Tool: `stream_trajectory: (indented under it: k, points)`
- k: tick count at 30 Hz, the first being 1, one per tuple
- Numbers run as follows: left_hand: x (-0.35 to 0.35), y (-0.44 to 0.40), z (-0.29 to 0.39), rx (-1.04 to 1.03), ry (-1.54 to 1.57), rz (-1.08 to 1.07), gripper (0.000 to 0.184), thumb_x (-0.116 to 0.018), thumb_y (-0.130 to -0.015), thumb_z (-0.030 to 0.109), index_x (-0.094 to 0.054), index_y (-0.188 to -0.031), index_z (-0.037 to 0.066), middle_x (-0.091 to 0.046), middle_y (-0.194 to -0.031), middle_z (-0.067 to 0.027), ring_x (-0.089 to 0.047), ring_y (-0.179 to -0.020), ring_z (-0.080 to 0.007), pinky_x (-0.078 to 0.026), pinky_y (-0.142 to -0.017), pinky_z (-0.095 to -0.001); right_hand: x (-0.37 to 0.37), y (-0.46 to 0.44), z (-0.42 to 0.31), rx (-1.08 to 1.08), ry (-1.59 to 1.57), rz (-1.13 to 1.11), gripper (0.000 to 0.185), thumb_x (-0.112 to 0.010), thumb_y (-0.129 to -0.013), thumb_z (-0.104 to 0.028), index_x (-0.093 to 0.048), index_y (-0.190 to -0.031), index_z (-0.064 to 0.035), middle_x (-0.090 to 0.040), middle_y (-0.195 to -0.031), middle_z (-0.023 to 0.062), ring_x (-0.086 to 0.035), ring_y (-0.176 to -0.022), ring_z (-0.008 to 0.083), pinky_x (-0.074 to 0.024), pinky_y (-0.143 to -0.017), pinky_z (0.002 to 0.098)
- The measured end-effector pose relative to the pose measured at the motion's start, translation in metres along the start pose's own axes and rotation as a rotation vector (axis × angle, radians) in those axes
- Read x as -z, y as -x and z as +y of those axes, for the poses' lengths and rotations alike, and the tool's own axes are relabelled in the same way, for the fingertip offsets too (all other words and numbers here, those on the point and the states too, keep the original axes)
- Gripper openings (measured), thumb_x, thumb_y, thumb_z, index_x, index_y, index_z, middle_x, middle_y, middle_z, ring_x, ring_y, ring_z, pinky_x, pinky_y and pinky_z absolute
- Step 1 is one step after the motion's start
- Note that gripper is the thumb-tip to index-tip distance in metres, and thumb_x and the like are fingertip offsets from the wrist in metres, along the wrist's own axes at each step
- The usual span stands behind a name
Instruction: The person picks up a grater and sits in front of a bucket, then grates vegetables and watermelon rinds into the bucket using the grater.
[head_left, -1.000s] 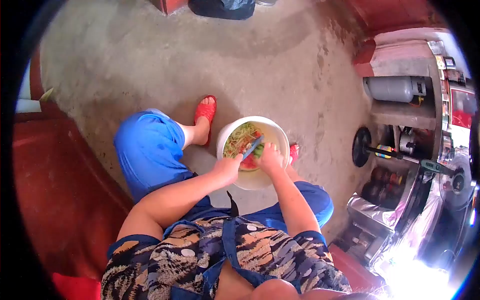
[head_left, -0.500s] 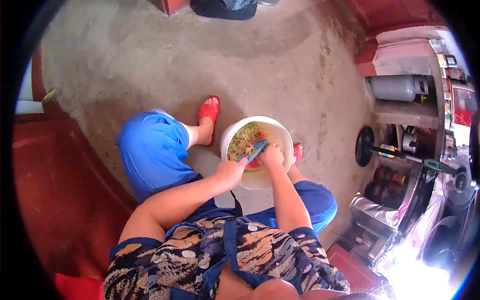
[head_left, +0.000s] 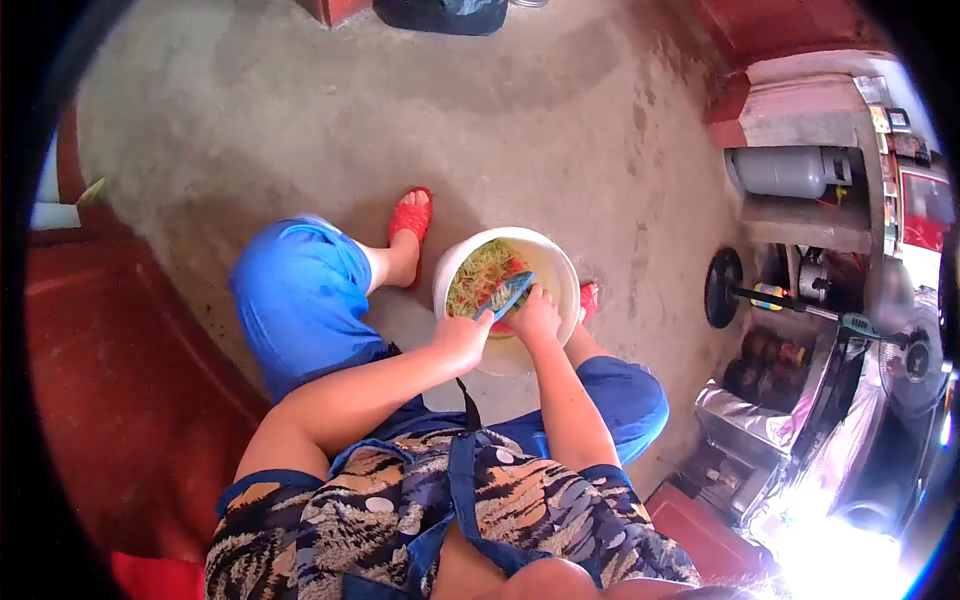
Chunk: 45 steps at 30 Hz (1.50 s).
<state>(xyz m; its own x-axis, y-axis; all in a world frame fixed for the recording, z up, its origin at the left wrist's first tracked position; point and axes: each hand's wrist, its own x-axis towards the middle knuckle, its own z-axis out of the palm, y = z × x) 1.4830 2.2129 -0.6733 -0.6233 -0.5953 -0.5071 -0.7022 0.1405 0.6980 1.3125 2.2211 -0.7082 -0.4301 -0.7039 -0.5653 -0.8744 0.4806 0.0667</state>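
Observation:
My left hand (head_left: pixel 463 340) is closed around the handle end of a blue hand grater (head_left: pixel 516 289), which slants over a white tub (head_left: pixel 564 262). Inside the tub lie thin green and orange-red vegetable shreds (head_left: pixel 475 270). My right hand (head_left: pixel 537 316) is bent over the tub beside the grater's far side, fingers curled together. A bit of pale green shows at its fingertips, but the piece it grips is mostly hidden. The tub stands on the floor between my feet.
My feet in red sandals (head_left: pixel 411 215) flank the tub on the concrete floor (head_left: pixel 330 120). To the right are a grey gas cylinder (head_left: pixel 790 172) on a shelf and a standing fan (head_left: pixel 910 355). A red surface (head_left: pixel 130 370) runs along the left.
The right hand has shifted slightly along the grater, and the grater's tilt has changed a little. More orange shreds show in the tub. The whole view has moved slightly.

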Motion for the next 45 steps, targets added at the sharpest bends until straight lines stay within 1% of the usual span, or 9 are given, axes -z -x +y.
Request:
stream_trajectory:
  k: [9,15,19,24,26,28,31,40,45]
  points:
    - [0.017,0.001,-0.004,0.059,0.084,0.067,0.023,-0.037,-0.084,0.014,-0.047,-0.103,0.007,-0.059,-0.078,-0.0207,-0.058,-0.074,-0.0374,-0.044,-0.063,-0.0483,0.013,0.020,0.016,0.142,-0.122,0.078,0.072,-0.071,-0.058,-0.027,-0.039,-0.118,-0.0022,-0.046,-0.114,0.0200,-0.052,-0.097,0.0380,-0.0436,-0.084,0.0415]
    - [0.020,-0.017,-0.015,-0.001,0.192,0.030,0.021,-0.037,-0.083,0.013,-0.049,-0.099,0.006,-0.059,-0.081,-0.0207,-0.057,-0.079,-0.0381,-0.044,-0.066,-0.0480,0.038,0.045,0.025,0.861,-0.039,0.130,0.076,-0.073,-0.056,-0.023,-0.036,-0.119,-0.0033,-0.041,-0.118,0.0177,-0.048,-0.102,0.0357,-0.0424,-0.084,0.0443]
    - [0.024,-0.009,-0.009,-0.013,0.076,-0.097,0.030,-0.040,-0.084,0.012,-0.049,-0.113,0.009,-0.058,-0.081,-0.0226,-0.057,-0.077,-0.0380,-0.044,-0.065,-0.0463,0.027,0.001,0.017,0.379,0.175,-0.041,0.067,-0.074,-0.059,-0.029,-0.040,-0.111,-0.0042,-0.044,-0.109,0.0148,-0.051,-0.099,0.0310,-0.0437,-0.082,0.0417]
    - [0.012,-0.017,-0.017,0.023,0.123,0.024,0.018,-0.042,-0.079,0.010,-0.049,-0.094,0.006,-0.058,-0.080,-0.0219,-0.058,-0.078,-0.0383,-0.045,-0.066,-0.0474,0.024,0.020,0.017,0.554,0.242,0.014,0.068,-0.074,-0.059,-0.033,-0.039,-0.111,-0.0051,-0.043,-0.112,0.0154,-0.051,-0.098,0.0306,-0.0438,-0.081,0.0409]
    - [0.018,-0.021,-0.013,0.046,0.126,0.000,0.018,-0.042,-0.079,0.011,-0.048,-0.095,0.006,-0.058,-0.080,-0.0219,-0.058,-0.079,-0.0385,-0.045,-0.067,-0.0476,0.033,0.040,0.006,0.834,0.216,0.110,0.067,-0.074,-0.059,-0.033,-0.040,-0.110,-0.0056,-0.043,-0.112,0.0142,-0.051,-0.097,0.0306,-0.0439,-0.080,0.0407]
    - [0.018,-0.016,-0.008,0.046,0.086,-0.004,0.017,-0.042,-0.080,0.012,-0.048,-0.094,0.005,-0.058,-0.081,-0.0221,-0.058,-0.079,-0.0388,-0.045,-0.067,-0.0478,0.037,0.039,0.002,0.829,0.180,0.058,0.066,-0.073,-0.060,-0.033,-0.040,-0.110,-0.0061,-0.043,-0.111,0.0137,-0.051,-0.097,0.0311,-0.0441,-0.080,0.0407]
    - [0.021,-0.012,-0.006,0.011,0.076,-0.025,0.016,-0.042,-0.080,0.012,-0.048,-0.093,0.005,-0.058,-0.082,-0.0225,-0.057,-0.080,-0.0393,-0.044,-0.067,-0.0483,0.025,-0.004,0.009,0.358,0.184,-0.040,0.064,-0.075,-0.059,-0.030,-0.040,-0.107,-0.0062,-0.043,-0.109,0.0135,-0.050,-0.098,0.0329,-0.0443,-0.080,0.0424]
    - [0.013,-0.021,-0.011,-0.043,0.093,0.032,0.018,-0.040,-0.081,0.012,-0.049,-0.093,0.005,-0.059,-0.080,-0.0214,-0.058,-0.080,-0.0378,-0.044,-0.067,-0.0476,0.029,0.042,0.002,0.747,0.044,0.141,0.066,-0.075,-0.058,-0.031,-0.039,-0.105,-0.0026,-0.043,-0.106,0.0169,-0.050,-0.096,0.0344,-0.0443,-0.080,0.0429]
    - [0.012,-0.007,-0.006,-0.014,0.056,-0.033,0.022,-0.039,-0.082,0.013,-0.049,-0.099,0.004,-0.059,-0.080,-0.0215,-0.058,-0.079,-0.0372,-0.044,-0.066,-0.0482,0.007,-0.014,0.013,0.191,0.009,0.019,0.068,-0.076,-0.058,-0.030,-0.038,-0.106,-0.0009,-0.045,-0.105,0.0198,-0.052,-0.096,0.0376,-0.0460,-0.079,0.0438]
